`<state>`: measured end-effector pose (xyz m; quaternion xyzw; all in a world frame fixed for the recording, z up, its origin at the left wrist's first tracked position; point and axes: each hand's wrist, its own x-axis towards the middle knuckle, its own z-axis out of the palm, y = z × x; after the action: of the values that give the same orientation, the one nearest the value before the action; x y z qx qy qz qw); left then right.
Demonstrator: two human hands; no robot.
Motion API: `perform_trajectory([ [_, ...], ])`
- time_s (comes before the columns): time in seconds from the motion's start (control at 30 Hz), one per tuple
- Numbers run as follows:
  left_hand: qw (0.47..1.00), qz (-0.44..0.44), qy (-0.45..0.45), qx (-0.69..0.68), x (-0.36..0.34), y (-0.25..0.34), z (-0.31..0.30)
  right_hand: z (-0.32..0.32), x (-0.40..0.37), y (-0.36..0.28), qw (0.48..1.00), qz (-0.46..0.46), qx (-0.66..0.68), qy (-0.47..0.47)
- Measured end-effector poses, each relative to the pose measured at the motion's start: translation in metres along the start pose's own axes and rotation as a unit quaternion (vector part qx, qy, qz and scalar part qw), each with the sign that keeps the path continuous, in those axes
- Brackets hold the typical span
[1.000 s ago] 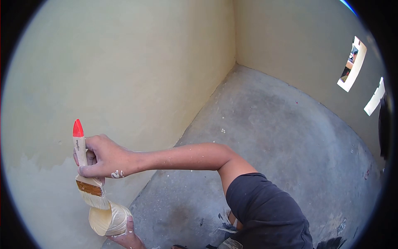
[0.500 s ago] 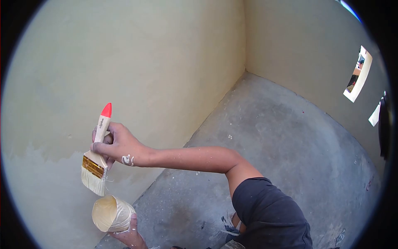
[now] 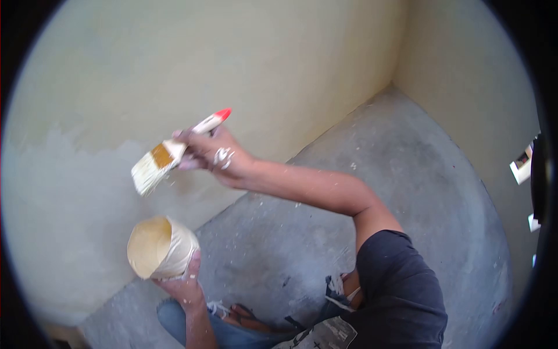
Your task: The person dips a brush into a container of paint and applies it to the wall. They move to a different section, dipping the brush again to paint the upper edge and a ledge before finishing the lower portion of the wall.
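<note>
My right hand (image 3: 212, 152) grips a wide paintbrush (image 3: 164, 156) near the metal band; its red-tipped handle points up and to the right, and its pale bristles point down-left in front of the wall. White paint marks the back of this hand. Below the brush, my left hand (image 3: 185, 285) is wrapped round the lower side of a cream-coloured container (image 3: 183, 251). Its wide mouth faces left and up, showing a yellowish inside. Brush and container are apart.
The beige wall (image 3: 232, 70) has a greyer, wet-looking area at lower left. It meets another wall (image 3: 465, 75) at a corner. The grey concrete floor (image 3: 418, 174) carries small white specks. My bent legs and a sandalled foot (image 3: 247, 316) are at the bottom.
The brush has risen and tilted, its handle now leaning right. The container has moved up a little, and the view has shifted, showing my legs and foot at the bottom.
</note>
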<state>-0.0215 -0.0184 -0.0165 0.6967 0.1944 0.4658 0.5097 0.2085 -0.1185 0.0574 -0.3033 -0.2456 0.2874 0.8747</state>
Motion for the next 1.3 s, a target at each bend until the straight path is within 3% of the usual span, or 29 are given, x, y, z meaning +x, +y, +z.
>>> perform_trajectory([
  [0.17,0.998,0.008,0.025,0.064,0.005,0.008,-0.016,-0.006,0.002,0.021,0.998,0.029,-0.039,0.045],
  [0.27,0.998,0.025,0.033,0.045,0.008,0.007,-0.024,-0.019,0.013,0.048,0.99,-0.043,-0.042,0.131],
  [0.3,0.999,0.04,0.022,0.022,0.008,0.006,-0.028,-0.023,0.014,0.062,0.989,-0.04,-0.039,0.136],
  [0.4,0.997,0.043,0.054,-0.028,0.009,0.002,-0.03,-0.043,0.01,0.106,0.966,-0.154,-0.003,0.208],
  [0.5,0.996,0.03,0.061,-0.05,0.014,0.003,-0.031,-0.08,-0.015,0.169,0.946,-0.176,0.021,0.272],
  [0.57,0.997,0.036,0.054,-0.04,0.016,0.003,-0.035,-0.109,-0.046,0.215,0.937,-0.137,-0.025,0.319],
  [0.63,0.998,0.041,0.05,-0.026,0.014,0.001,-0.037,-0.145,-0.077,0.258,0.943,-0.115,-0.078,0.302],
  [0.7,0.998,0.043,0.044,0.002,0.018,0.0,-0.037,-0.188,-0.099,0.293,0.925,-0.087,-0.234,0.286],
  [0.73,0.998,0.047,0.04,0.011,0.019,0.003,-0.037,-0.201,-0.104,0.294,0.927,-0.086,-0.224,0.288],
  [0.8,0.999,0.002,0.053,-0.009,0.019,0.008,-0.038,-0.227,-0.11,0.291,0.824,-0.222,-0.496,0.161],
  [0.83,0.999,0.002,0.051,-0.003,0.02,0.01,-0.037,-0.239,-0.111,0.284,0.827,-0.22,-0.492,0.163],
  [0.9,0.999,-0.02,0.049,0.005,0.019,0.011,-0.037,-0.261,-0.109,0.269,0.733,-0.292,-0.61,0.067],
  [1.03,0.998,0.004,0.049,0.024,0.014,0.001,-0.036,-0.274,-0.108,0.264,0.74,-0.286,-0.607,0.055],
  [1.1,0.998,0.045,0.012,0.036,0.014,0.007,-0.024,-0.271,-0.109,0.266,0.777,-0.273,-0.558,0.104],
  [1.2,0.999,0.044,0.002,0.018,0.013,0.008,-0.019,-0.263,-0.103,0.275,0.802,-0.259,-0.506,0.182],
  [1.3,1.0,0.022,0.006,-0.004,0.012,0.011,-0.011,-0.272,-0.099,0.278,0.829,-0.242,-0.476,0.164],
])
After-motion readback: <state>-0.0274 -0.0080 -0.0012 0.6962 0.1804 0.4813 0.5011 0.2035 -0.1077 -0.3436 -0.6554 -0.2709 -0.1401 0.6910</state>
